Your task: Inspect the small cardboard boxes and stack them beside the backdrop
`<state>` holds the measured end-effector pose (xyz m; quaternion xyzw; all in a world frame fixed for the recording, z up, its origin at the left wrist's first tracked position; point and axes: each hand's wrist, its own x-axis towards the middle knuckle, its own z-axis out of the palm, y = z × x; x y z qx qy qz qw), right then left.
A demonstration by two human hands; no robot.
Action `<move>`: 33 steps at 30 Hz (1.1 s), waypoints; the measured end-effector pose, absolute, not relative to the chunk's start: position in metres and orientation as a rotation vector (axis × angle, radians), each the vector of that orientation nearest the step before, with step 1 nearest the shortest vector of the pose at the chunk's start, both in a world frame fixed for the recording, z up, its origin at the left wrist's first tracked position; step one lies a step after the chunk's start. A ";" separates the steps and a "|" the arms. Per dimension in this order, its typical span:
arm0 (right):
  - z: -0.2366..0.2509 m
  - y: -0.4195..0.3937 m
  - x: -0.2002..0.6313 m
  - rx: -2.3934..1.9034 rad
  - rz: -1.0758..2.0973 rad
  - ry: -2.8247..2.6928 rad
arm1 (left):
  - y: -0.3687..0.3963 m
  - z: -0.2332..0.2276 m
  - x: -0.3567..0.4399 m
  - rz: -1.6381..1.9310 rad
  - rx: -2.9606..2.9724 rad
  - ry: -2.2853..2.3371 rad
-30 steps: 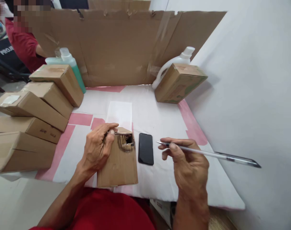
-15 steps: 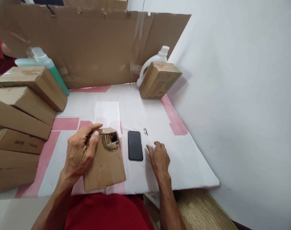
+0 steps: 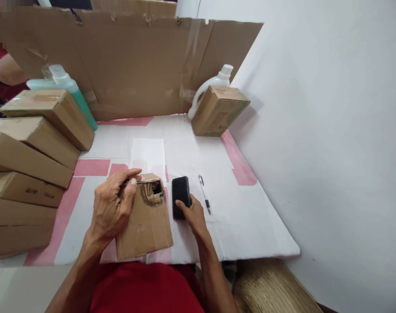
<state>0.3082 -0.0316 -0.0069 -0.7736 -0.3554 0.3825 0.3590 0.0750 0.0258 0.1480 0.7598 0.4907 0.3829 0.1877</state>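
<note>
The person is wearing a red garment (image 3: 145, 289), which is filling the bottom centre of the frame as a plain, smooth stretch of cloth with no print or marking showing. Both forearms are running bare up from the lower edge, with no sleeve reaching them. The left hand (image 3: 111, 208), left of centre, and the right hand (image 3: 193, 215), at the centre, are showing no gloves, rings, watch or bands.

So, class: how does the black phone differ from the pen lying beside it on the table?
The phone is a broad, black slab; the pen is thin, pale and dark-tipped. The right hand grips the phone's near end; nothing touches the pen. The phone sits nearer the opened cardboard box; the pen lies farther right. Both rest on the white table.
</note>
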 end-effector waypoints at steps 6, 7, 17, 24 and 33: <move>0.041 -0.060 0.305 -1.223 1.369 -0.420 | 0.025 0.148 0.075 1.078 2.134 1.378; 0.057 -0.065 0.306 -1.136 1.393 -0.393 | 0.025 0.148 0.075 1.076 2.132 1.376; 0.144 -0.089 0.255 -0.428 1.976 -0.349 | 0.022 0.150 0.079 1.050 2.160 1.369; 0.137 -0.091 0.226 -0.319 2.065 -0.242 | 0.021 0.149 0.076 1.071 2.119 1.351; 0.138 -0.090 0.229 -0.352 2.008 -0.271 | 0.020 0.150 0.075 1.072 2.118 1.342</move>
